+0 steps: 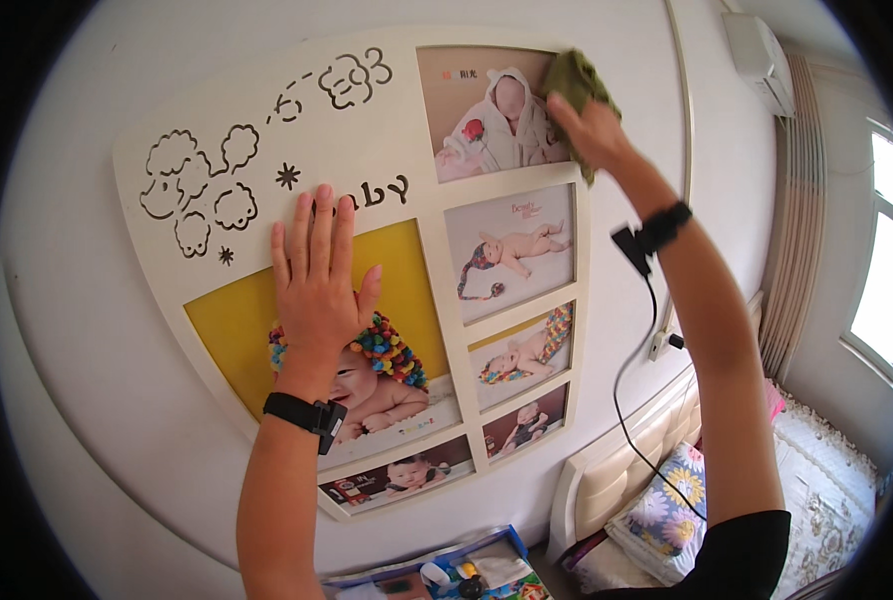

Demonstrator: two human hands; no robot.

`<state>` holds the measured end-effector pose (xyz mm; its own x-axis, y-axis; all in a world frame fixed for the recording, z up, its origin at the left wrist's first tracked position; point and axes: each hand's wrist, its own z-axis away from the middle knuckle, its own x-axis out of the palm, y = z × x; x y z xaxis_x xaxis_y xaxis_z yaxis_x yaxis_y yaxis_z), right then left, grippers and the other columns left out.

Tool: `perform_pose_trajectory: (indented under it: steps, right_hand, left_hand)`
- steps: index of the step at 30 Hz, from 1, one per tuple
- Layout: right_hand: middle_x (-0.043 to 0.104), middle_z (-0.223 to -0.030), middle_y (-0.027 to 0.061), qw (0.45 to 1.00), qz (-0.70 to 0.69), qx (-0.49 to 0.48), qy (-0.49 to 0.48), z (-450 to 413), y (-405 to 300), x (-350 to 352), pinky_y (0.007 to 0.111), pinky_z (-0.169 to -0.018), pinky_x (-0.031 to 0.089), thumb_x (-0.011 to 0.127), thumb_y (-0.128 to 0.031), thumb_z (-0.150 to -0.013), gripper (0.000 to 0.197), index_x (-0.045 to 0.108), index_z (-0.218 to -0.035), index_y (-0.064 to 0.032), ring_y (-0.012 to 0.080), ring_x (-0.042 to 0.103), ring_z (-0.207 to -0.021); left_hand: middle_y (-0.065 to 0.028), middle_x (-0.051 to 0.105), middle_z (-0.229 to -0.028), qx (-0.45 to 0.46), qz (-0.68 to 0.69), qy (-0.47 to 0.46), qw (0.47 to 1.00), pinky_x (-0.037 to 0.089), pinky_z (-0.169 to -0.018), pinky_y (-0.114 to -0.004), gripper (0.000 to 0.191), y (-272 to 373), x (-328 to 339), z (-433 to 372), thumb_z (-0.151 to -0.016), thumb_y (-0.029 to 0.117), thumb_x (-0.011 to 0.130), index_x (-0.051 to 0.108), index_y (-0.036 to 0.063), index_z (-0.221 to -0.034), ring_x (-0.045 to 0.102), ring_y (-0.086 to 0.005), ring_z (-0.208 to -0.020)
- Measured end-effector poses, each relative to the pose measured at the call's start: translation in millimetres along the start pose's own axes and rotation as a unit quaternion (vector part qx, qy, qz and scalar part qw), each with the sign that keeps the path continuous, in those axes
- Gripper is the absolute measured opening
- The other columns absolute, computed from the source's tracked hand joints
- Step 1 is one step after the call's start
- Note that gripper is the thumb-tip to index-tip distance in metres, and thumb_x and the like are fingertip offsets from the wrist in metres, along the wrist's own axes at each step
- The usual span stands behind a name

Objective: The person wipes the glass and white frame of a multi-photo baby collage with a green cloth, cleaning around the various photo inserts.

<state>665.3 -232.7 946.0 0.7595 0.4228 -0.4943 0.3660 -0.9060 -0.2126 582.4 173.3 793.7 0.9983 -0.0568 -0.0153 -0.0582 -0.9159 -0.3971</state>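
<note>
A large white multi-photo frame [266,274] hangs on the wall, with cut-out black designs and lettering on its upper left. My left hand [323,281] lies flat on it, fingers spread, over the lettering and the top of the biggest photo [229,319], which has a yellow background. At the frame's upper right edge, my right hand [593,127] presses a green cloth [578,79] against the corner beside the top photo [484,112]. The cloth hangs down past the frame's side. Part of the lettering is hidden under my left fingers.
Below right stand a bed with a padded headboard [604,476], a floral pillow [671,495] and a white bedspread [821,480]. A blue-edged surface [518,536] bears small items beneath the frame. A black cable [623,397] hangs from my right wrist strap. A wall socket [658,346] sits behind my arm.
</note>
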Motion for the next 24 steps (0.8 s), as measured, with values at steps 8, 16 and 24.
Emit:
perform_pose_trajectory:
  steps: [8, 16, 24]
  right_hand:
    - [0.074, -0.098, 0.0284, 0.993, -0.055, -0.073, 0.076, -18, -7, -6, 0.049, -0.091, 0.053, 0.043, -0.075, -0.102, 0.084, 0.069, -0.118, 0.0030, 0.0455, 0.070, -0.100]
    - [0.073, -0.095, 0.0296, 0.993, -0.092, -0.073, 0.032, 123, 48, 85, 0.054, -0.088, 0.054, 0.052, -0.062, -0.101, 0.066, 0.073, -0.113, -0.0010, 0.0494, 0.069, -0.095]
    - [0.068, -0.129, 0.0260, 0.986, -0.105, -0.132, 0.001, 198, 52, 107, 0.051, -0.103, 0.049, 0.057, -0.047, -0.104, 0.055, 0.062, -0.138, -0.0034, 0.0475, 0.062, -0.120]
  left_hand:
    - [-0.0147, 0.040, -0.169, -0.005, 0.013, 0.004, 1.000, 0.022, -0.128, -0.056, 0.067, 4, 1, 0, -0.108, 0.044, 0.039, 0.043, 0.0027, -0.161, 0.035, -0.0352, -0.157]
    - [-0.0146, 0.040, -0.169, -0.001, 0.011, 0.013, 1.000, 0.023, -0.128, -0.056, 0.067, 0, 3, -1, -0.108, 0.044, 0.040, 0.044, 0.0034, -0.161, 0.035, -0.0347, -0.157]
    - [-0.0143, 0.039, -0.170, -0.001, 0.013, 0.011, 1.000, 0.022, -0.128, -0.056, 0.067, 2, 4, -1, -0.106, 0.041, 0.044, 0.043, 0.0042, -0.162, 0.034, -0.0343, -0.158]
